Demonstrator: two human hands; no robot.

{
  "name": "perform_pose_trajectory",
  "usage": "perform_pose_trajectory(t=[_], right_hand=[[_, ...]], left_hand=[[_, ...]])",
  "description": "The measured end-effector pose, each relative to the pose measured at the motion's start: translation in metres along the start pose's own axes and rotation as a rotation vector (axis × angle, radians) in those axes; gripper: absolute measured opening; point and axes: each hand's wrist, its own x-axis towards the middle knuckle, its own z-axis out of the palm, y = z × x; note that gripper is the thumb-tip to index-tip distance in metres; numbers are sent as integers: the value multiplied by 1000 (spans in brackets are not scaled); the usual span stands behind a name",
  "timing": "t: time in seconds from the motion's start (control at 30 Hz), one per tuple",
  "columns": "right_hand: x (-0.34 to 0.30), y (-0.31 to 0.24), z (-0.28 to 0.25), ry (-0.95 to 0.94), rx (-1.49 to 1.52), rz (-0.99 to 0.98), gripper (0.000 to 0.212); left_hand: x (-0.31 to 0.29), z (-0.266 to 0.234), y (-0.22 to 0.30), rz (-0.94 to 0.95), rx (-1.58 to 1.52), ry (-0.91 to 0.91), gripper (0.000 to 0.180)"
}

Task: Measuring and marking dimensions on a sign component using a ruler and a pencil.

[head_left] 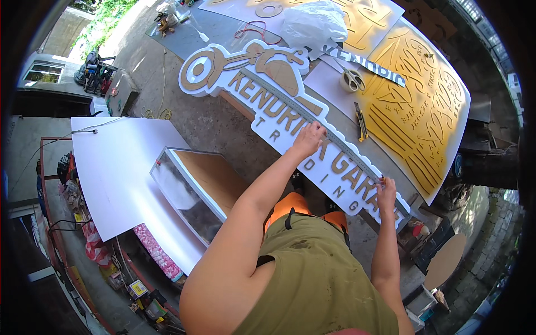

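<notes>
A long metal ruler (285,99) lies slantwise across a white cut-out sign (259,121) that has brown raised letters and a motorcycle shape. My left hand (310,138) rests at the ruler's middle, its bent fingers pressed together on the ruler's edge. Farther right, near the ruler's lower end, my right hand (386,195) is closed in a pinch. A small dark tip shows at its fingers; what it belongs to is too small to make out. Parts of the letters are hidden under the ruler and my hands.
Beyond the sign lie a yellow-handled cutter knife (362,121), scissors in a cup (352,81), a plastic bag (315,23) and gold-sprayed stencil sheets (416,106). A glass-sided frame box (192,187) and a white sheet (111,173) stand at left. A brown oval board (445,261) is at lower right.
</notes>
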Motion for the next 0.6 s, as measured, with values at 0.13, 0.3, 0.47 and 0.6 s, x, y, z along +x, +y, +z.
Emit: perform_pose_trajectory(t=[0.13,0.3,0.47,0.6], right_hand=[[3,-11,4,43,8,113,24],[9,-12,4,68,-82,148,30],[19,-10,8,3,-103,166,35],[28,-8,5,-52,-85,191,33]], left_hand=[[27,-9,-22,53,3,-100,38],[44,-13,-28,82,-9,-163,40],[54,-23,-25,104,23,-225,39],[63,-28,-24,121,38,-260,38]])
